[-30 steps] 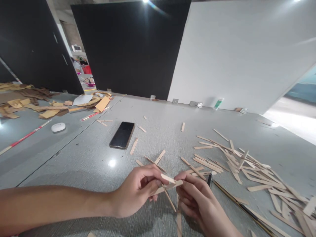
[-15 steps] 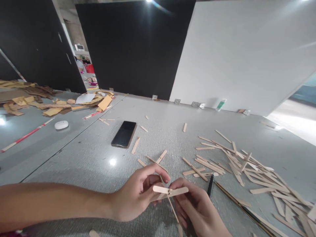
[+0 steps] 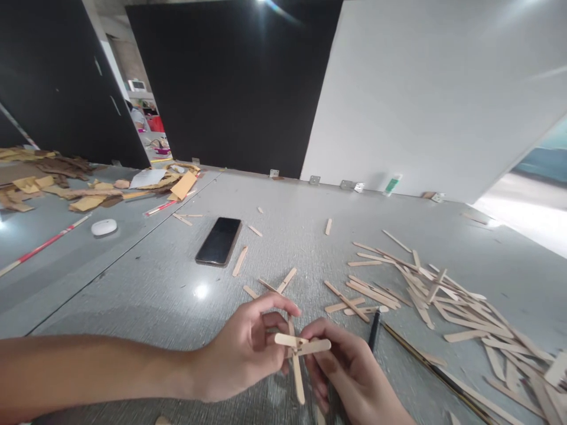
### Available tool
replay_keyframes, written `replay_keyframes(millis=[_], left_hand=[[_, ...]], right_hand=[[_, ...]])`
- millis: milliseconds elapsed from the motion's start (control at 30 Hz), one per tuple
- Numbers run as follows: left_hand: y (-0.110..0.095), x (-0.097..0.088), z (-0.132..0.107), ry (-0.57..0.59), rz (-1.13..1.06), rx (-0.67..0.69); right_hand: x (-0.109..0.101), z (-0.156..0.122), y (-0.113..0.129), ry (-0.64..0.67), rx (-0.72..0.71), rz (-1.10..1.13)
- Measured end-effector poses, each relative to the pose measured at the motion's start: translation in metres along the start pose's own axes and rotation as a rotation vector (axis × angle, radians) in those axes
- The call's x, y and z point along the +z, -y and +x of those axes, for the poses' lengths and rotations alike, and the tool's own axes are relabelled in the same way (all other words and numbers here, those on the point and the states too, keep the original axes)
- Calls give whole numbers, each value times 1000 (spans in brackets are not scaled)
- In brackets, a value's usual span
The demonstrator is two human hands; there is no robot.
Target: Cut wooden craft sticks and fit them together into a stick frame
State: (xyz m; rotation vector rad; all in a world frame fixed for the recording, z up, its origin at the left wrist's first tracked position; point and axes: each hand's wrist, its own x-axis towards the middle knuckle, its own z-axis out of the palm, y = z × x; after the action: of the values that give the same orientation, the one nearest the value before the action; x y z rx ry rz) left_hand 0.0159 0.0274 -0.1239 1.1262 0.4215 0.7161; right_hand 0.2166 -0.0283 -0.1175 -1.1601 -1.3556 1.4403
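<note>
Between my two hands is a small assembly of crossed popsicle sticks [image 3: 298,378], held above the table. Its sticks meet near the middle; one points down toward me and others reach out sideways. My left hand [image 3: 248,348] pinches it from the left, the index finger arched over the top. From the right, my right hand [image 3: 349,372] grips it with thumb and fingers, and part of the joint is hidden by the fingers. Just beyond my hands lie crossed popsicle sticks [image 3: 287,280] and another crossed pair [image 3: 348,301]. A black pen [image 3: 374,332] lies beside my right hand.
A big loose pile of popsicle sticks [image 3: 478,319] spreads over the right side. A phone [image 3: 218,241] lies ahead, with a white earbud case [image 3: 104,228] and torn cardboard scraps [image 3: 88,192] further left. Black and white panels [image 3: 239,88] stand along the back.
The stick assembly has turned in my hands: the downward stick now shows its flat face and the crossing is more visible. The whole view has shifted slightly.
</note>
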Motion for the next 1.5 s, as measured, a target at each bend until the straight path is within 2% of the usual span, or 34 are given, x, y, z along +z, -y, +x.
replay_keyframes(millis=[100, 200, 300, 400, 600, 700, 933, 1133, 1267, 1367, 1500], left_hand=[[4, -1, 0, 2, 26, 26], [7, -1, 2, -82, 22, 24], [9, -1, 5, -126, 60, -24], [9, -2, 7, -120, 56, -78], [6, -4, 11, -93, 103, -89], [4, -4, 12, -76, 110, -79], [6, -3, 7, 39, 121, -154], [4, 0, 4, -6, 238, -161], [2, -2, 3, 3, 360, -105], [4, -4, 3, -47, 433, -31], [8, -3, 2, -76, 413, 20]], right_hand=[[1, 1, 0, -29, 1, 42], [1, 2, -2, -22, -5, 96], [1, 3, -6, -12, 2, 118], [1, 5, -7, -35, -22, 94], [-6, 12, 0, -297, -128, 7], [-8, 13, 3, -341, -136, -7], [-5, 11, 4, -316, -87, -72], [-15, 10, 16, -285, -116, -224], [-24, 9, 26, -260, -85, -240], [-29, 8, 30, -283, -115, -321], [-33, 7, 37, -214, -106, -401]])
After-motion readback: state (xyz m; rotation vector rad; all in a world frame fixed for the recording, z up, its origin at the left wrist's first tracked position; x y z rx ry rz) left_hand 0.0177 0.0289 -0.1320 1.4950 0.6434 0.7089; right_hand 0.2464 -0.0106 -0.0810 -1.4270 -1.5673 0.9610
